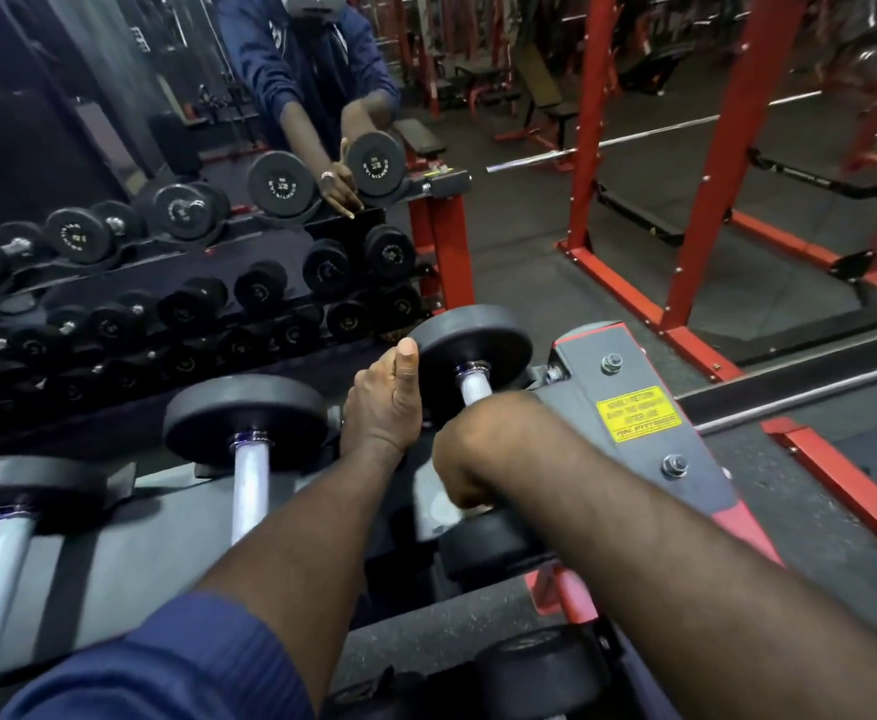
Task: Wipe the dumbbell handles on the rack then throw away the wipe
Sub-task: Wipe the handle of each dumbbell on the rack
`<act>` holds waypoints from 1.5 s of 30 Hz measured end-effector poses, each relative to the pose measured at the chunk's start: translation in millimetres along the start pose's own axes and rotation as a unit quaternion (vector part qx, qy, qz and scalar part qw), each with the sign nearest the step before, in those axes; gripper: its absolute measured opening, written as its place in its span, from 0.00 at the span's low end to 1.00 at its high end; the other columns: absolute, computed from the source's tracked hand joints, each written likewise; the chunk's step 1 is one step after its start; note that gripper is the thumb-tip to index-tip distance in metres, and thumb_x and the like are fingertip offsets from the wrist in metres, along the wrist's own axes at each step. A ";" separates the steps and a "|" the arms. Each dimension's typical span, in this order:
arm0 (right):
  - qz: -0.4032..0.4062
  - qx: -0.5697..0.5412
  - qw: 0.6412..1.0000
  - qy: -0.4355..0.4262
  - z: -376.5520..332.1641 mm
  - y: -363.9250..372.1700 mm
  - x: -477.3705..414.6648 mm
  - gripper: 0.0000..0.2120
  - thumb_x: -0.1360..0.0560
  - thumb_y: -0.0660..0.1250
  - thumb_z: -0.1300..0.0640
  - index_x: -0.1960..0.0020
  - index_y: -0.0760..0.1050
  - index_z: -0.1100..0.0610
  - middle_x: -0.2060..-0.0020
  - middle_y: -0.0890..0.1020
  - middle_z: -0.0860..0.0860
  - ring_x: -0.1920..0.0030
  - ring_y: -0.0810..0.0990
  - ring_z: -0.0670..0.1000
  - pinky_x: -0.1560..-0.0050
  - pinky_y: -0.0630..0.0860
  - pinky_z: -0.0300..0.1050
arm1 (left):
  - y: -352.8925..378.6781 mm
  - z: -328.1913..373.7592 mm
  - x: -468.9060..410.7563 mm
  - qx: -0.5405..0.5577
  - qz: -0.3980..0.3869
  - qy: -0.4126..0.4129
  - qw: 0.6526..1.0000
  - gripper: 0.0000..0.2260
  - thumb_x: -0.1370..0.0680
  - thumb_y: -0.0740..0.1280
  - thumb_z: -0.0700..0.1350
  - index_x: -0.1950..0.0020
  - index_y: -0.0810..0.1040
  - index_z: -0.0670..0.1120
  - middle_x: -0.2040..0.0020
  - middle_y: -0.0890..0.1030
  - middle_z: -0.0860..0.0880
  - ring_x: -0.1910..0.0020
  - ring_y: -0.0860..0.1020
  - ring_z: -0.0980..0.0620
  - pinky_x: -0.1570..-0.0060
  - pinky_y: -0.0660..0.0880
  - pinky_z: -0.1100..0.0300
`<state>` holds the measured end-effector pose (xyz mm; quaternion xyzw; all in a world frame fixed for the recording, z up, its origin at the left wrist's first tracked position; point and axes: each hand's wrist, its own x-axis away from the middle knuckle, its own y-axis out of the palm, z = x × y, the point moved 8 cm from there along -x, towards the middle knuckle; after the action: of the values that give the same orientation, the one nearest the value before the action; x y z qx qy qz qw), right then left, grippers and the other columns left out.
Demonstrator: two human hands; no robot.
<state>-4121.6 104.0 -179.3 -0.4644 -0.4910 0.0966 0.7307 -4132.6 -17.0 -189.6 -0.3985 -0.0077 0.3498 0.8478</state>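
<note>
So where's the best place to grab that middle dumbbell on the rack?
Probably by the pale handle, coming from above: the middle dumbbell lies in the rack with that slim bar exposed on top, while its round head looks too wide to wrap fingers around.

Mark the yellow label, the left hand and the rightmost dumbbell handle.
yellow label (638, 413): head view, sticker's middle.
left hand (382, 410): head view, back of hand.
rightmost dumbbell handle (475, 388): head view, bare stretch near plate.

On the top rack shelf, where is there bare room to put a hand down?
Bare grey shelf lies between the left dumbbell and middle dumbbell. Crowded between the middle and right dumbbell: the left hand rests there, right hand grips that handle.
</note>
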 end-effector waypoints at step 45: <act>0.187 -0.145 0.962 -0.133 47.2 -10.7 15.8 0.10 0.31 0.75 0.55 0.53 0.85 0.43 0.60 0.85 0.43 0.54 0.82 0.46 0.51 0.79 0.42 | 0.5 -7.4 -2.8 -0.019 0.002 0.009 1.000 0.33 0.29 0.35 0.76 0.62 0.66 0.52 0.65 0.72 0.50 0.54 0.78 0.34 0.56 0.69 0.46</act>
<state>-4155.2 135.1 -157.0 -0.6315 -0.4973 0.2203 0.5526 -4132.8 -23.5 -194.2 -0.4177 -0.0060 0.3475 0.8395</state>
